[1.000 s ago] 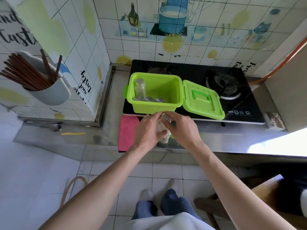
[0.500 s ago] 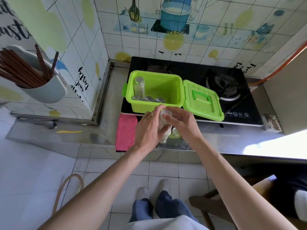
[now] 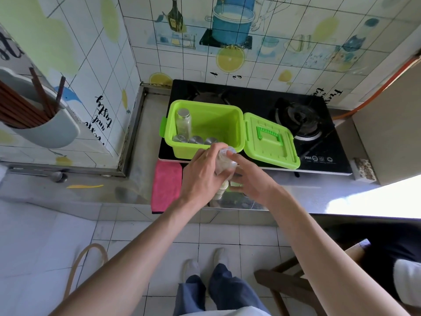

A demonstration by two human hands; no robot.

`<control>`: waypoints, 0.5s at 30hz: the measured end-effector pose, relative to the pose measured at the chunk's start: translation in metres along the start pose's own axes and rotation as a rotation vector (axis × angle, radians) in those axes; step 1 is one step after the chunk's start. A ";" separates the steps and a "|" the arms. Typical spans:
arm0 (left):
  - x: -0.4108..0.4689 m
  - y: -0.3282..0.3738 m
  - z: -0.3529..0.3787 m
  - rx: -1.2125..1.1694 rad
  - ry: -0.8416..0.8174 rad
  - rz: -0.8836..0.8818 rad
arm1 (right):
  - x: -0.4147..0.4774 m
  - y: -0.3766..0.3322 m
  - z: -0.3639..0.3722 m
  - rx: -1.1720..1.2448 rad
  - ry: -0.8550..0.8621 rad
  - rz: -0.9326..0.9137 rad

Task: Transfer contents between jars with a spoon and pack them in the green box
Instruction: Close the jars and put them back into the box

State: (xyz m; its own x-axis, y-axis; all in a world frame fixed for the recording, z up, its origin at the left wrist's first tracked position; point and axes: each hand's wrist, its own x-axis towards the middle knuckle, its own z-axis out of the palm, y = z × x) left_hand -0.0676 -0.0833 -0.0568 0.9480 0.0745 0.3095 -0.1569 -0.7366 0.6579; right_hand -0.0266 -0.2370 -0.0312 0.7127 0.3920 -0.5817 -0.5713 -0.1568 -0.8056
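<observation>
A black stove fills the upper middle of the frame, with a pink cloth hanging over the counter edge at centre left. Left of it on the steel counter lie a spoon and a thin yellow strip. A white holder full of dark chopsticks hangs on the wall at upper left. An orange hose runs down at upper right, and a small patterned block sits at the stove's right end. A wooden chair stands at lower right.

The green box sits on the stove's left half. Its lid lies open to the right, handle up. Inside, a clear upright jar with a metal cap stands in the left corner. Three more metal caps show in a row along the near wall.

Just in front of the box, both hands meet on a clear jar, tilted with its cap toward the box. The left hand wraps round its body. The right hand lays its forefinger by the cap, other fingers loosely curled; whether it grips cannot be told. Below them a pale second jar stands on the counter, partly hidden.

The left wall reads "and tasty" in black script. The stove's front mark is too small to read.
</observation>
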 end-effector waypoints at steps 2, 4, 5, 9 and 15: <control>0.002 0.002 0.001 -0.026 0.002 -0.017 | 0.002 0.003 0.001 0.050 -0.020 0.020; 0.001 0.001 0.000 -0.054 0.013 -0.034 | 0.004 0.003 0.005 0.070 -0.004 -0.003; 0.000 0.000 0.000 -0.073 0.021 -0.043 | 0.005 0.003 0.008 0.068 0.013 -0.013; -0.003 -0.003 0.000 -0.137 0.004 -0.074 | 0.006 0.004 0.018 0.061 0.070 -0.028; -0.003 -0.007 -0.005 -0.467 -0.156 -0.280 | 0.002 0.013 0.019 0.096 0.077 -0.054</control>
State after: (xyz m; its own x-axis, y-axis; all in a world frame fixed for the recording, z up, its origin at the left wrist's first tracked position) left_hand -0.0704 -0.0747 -0.0586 0.9952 0.0979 -0.0026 0.0344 -0.3244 0.9453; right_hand -0.0399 -0.2209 -0.0408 0.7706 0.3261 -0.5476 -0.5648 -0.0485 -0.8238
